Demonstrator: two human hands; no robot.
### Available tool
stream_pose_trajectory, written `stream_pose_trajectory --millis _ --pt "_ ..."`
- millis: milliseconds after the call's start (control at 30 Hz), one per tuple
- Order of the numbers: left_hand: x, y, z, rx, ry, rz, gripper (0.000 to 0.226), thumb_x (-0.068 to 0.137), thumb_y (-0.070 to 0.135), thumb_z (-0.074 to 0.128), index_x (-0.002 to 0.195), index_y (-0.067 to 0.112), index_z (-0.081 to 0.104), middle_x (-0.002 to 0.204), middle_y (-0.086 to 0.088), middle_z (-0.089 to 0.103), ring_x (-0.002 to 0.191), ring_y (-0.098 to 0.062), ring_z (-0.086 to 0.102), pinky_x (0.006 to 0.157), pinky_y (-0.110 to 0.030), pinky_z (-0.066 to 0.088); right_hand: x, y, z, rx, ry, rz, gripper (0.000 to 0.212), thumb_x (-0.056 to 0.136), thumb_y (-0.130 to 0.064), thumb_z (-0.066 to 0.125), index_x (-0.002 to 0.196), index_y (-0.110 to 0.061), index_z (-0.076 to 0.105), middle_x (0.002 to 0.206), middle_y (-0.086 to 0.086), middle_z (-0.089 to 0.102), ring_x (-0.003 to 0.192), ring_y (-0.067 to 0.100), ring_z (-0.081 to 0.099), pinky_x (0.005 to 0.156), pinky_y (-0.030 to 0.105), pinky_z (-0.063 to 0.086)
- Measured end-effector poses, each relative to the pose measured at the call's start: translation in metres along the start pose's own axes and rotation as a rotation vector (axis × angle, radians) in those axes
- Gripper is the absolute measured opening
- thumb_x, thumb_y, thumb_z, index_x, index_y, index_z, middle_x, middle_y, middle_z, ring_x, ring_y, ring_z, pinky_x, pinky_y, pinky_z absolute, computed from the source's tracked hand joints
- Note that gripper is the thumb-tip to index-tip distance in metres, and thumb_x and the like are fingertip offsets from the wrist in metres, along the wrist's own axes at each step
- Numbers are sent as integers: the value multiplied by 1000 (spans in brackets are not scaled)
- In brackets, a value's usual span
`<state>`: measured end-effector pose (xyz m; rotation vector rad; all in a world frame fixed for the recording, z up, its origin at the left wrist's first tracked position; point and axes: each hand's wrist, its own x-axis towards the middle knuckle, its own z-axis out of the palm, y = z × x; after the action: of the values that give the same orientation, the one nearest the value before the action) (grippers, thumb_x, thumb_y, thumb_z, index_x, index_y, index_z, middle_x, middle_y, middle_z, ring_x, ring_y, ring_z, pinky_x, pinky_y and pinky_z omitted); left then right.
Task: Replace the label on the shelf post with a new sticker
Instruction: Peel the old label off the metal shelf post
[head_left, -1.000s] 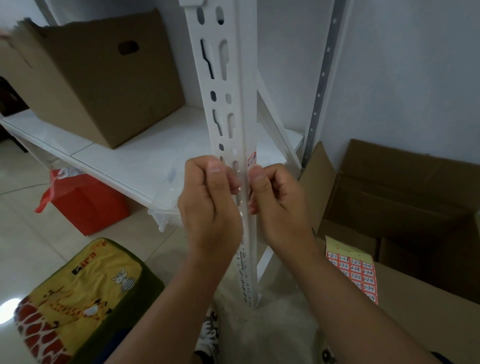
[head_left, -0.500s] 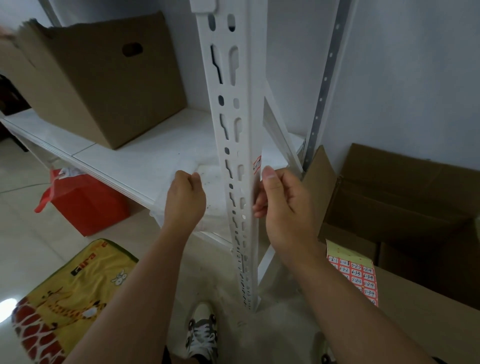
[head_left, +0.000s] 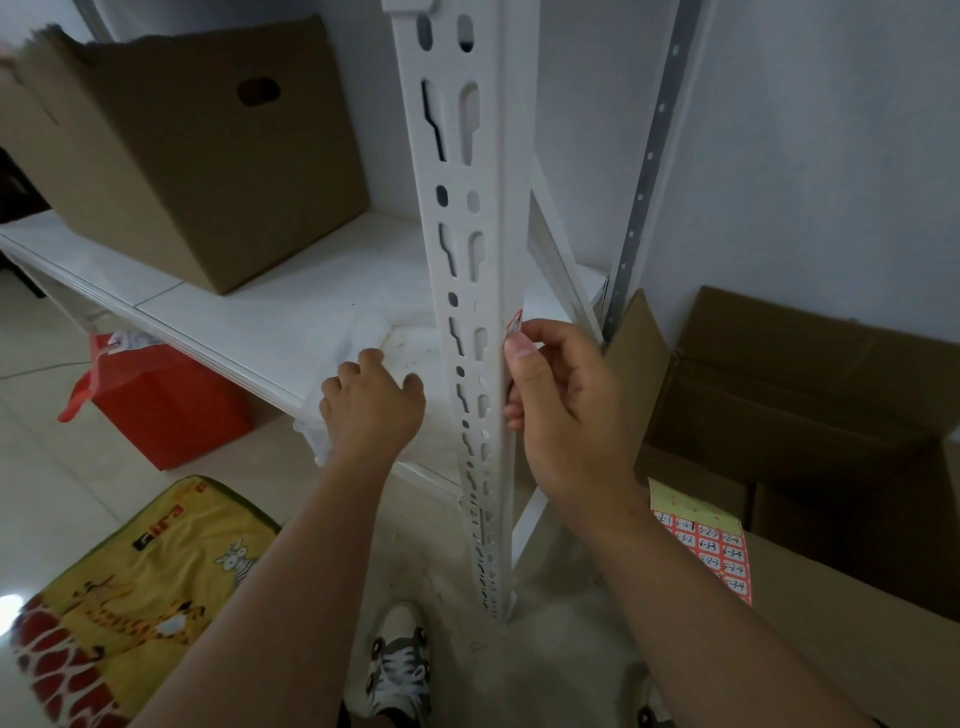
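Two hands are at work around the white shelf post (head_left: 470, 291), which rises slotted and upright through the middle of the view. Our right hand (head_left: 566, 410) is at the post's right edge, its fingers (head_left: 522, 361) curled, with the thumb pressed against the small red-and-white label (head_left: 515, 323) that sits on the post's right-hand face, just above the thumbnail; the other fingertips tuck in behind the post's edge, and we cannot tell whether the label is stuck flat or partly peeled. Our left hand (head_left: 371, 408) lies left of the post and apart from it, knuckles up, its fingers loosely bent over a crumpled clear plastic bag (head_left: 363, 332) lying on the white shelf (head_left: 249, 317); whether it actually pinches the plastic we cannot tell. On the shelf to the far left stands a brown cardboard box (head_left: 197, 150) with a hand-hole in its side. Under the shelf sits a red bag (head_left: 166, 405) on the tiled floor, and nearer to us lies a yellow cushion (head_left: 130, 597) printed with giraffes. To the right an open carton (head_left: 800, 395) rests by the wall, and a sticker sheet (head_left: 706, 545) of red-bordered numbered labels lies on a cardboard flap just beside our right forearm. One sneaker (head_left: 397, 660) shows at the bottom by the foot of the post.
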<state>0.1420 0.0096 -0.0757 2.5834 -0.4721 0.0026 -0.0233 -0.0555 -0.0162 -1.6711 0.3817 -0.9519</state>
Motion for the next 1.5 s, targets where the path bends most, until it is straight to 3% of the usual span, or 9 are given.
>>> stream_pose_trajectory --millis 100,233,300,467,633,767,933,1367,1500 --pt "2 1 -1 68 34 0 55 101 45 32 82 9 70 96 -14 63 111 -34 46 97 -45 35 1 -1 -1 -5 4 12 13 92 -41 52 94 -31 60 79 9 64 69 28 60 63 48 54" --pt "0 9 -1 -168 37 86 24 97 14 43 117 11 56 121 -12 54 117 -32 45 99 -44 40 3 -3 -1 6 28 26 17 92 -38 54 90 -23 63 77 12 64 68 32 59 61 48 54" --pt "-5 18 -7 -427 15 99 31 95 11 45 124 19 51 125 -3 55 117 -24 51 101 -42 44 4 -5 -1 7 35 23 15 94 -35 55 88 -23 63 74 9 63 67 30 60 62 47 54" --pt "-44 62 -44 -914 86 178 38 105 25 25 79 20 53 73 11 58 69 5 56 64 -10 44 5 -5 1 23 67 -3 20 89 -41 54 82 -22 53 73 9 59 67 31 57 58 48 53" --pt "-76 84 -55 -1298 -23 127 50 105 35 26 72 20 61 62 9 66 62 1 63 61 -13 51 4 -5 5 -69 23 -86 22 96 -33 43 81 -19 52 68 3 53 61 24 54 52 38 49" --pt "-81 86 -55 -1293 -46 151 50 103 45 24 75 23 59 79 -4 66 76 -17 63 73 -31 52 3 -7 8 -77 14 -117 22 96 -29 40 80 -18 51 61 0 50 60 22 51 47 30 44" --pt "-82 87 -56 -1295 -58 154 50 102 49 24 75 29 61 79 -5 63 73 -19 58 61 -23 49 6 -9 7 -5 12 -89 26 96 -23 43 75 -11 50 60 10 50 52 29 50 44 43 45" --pt "-87 87 -59 -1279 -96 187 62 102 49 19 65 42 68 59 7 64 52 -5 58 49 -19 49 4 -17 2 157 -55 45 31 100 -14 43 70 -9 50 50 -8 47 46 7 46 43 24 45" --pt "-86 88 -58 -1293 -71 204 64 102 49 19 61 36 66 63 -9 58 56 -25 52 44 -24 43 7 -19 2 148 -44 58 31 99 -13 44 71 -4 51 49 -8 47 44 6 47 41 20 45"
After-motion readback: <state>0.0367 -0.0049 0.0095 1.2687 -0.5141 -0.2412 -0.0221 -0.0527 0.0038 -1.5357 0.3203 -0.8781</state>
